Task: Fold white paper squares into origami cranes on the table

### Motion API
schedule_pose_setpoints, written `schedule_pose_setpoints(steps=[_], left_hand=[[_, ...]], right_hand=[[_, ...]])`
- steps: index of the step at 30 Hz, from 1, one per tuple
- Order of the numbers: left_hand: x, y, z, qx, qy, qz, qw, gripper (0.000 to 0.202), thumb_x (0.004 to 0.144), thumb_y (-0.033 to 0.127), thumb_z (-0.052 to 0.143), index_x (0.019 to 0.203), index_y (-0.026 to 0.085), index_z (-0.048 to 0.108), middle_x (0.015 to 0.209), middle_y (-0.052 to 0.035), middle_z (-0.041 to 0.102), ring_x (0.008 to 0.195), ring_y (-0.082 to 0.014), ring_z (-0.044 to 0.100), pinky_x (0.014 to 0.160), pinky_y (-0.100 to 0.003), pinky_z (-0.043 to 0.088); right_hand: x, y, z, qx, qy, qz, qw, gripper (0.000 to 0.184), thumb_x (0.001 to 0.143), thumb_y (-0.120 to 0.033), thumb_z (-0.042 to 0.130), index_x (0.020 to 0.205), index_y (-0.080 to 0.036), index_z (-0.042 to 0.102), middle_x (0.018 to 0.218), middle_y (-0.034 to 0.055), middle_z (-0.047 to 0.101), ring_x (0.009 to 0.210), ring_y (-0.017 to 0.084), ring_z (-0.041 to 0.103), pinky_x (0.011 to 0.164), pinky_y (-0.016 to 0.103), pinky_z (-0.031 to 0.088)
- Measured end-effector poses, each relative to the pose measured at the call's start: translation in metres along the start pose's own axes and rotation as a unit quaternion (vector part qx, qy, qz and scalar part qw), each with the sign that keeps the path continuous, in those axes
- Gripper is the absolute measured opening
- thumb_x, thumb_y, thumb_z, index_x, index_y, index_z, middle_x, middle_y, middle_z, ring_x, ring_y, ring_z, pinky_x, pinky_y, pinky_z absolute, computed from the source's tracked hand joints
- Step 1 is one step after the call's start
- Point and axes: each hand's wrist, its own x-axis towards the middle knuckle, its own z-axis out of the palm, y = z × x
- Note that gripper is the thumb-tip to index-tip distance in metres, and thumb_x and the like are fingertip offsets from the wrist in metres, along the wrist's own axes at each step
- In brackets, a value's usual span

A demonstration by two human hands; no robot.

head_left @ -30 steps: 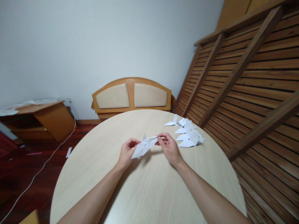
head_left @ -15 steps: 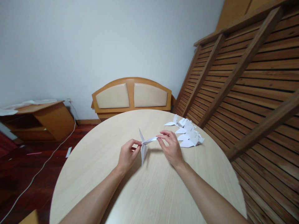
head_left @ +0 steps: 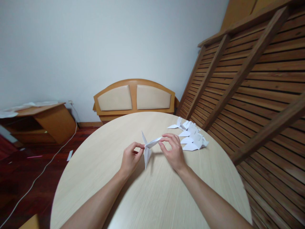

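Observation:
A white paper crane [head_left: 147, 155] is held a little above the table between my two hands. My left hand [head_left: 131, 157] pinches its left end between thumb and fingertips. At the other end, my right hand [head_left: 174, 153] has its thumb and fingers around the long folded point, near the tip. One wing slants up and away, and the other hangs toward me. Beyond my right hand lies a cluster of similar folded white paper cranes [head_left: 193, 143], overlapping one another.
The round pale wooden table [head_left: 100, 178] fills the foreground. Behind it stands a padded headboard [head_left: 134, 98] against the wall. Wooden slats [head_left: 250, 79] lean along the right side. A low cabinet [head_left: 56, 125] and a white cable [head_left: 45, 170] are to the left.
The thumb and fingers of my right hand have shifted slightly on the paper point, with the thumb lower and further from the fingers. My left hand stays in place.

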Motion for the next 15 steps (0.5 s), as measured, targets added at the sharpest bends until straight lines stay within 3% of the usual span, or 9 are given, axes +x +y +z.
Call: schedule_pose_setpoints(steps=[15], left_hand=[[-0.0018,-0.0002,-0.0019,0.017,-0.016,0.036,0.999,0.011,0.088,0.028,0.06,0.085,0.021,0.068,0.09,-0.0054,0.075,0.085,-0.0195,0.071,0.061,-0.024,0.055]], right_hand=[[-0.0011,0.005,0.0022,-0.003,0.019,0.002,1.0,0.015,0.09,-0.027,0.067,0.104,-0.027,0.071,0.106,0.0068,0.067,0.108,0.026,0.058,0.096,0.046,0.048]])
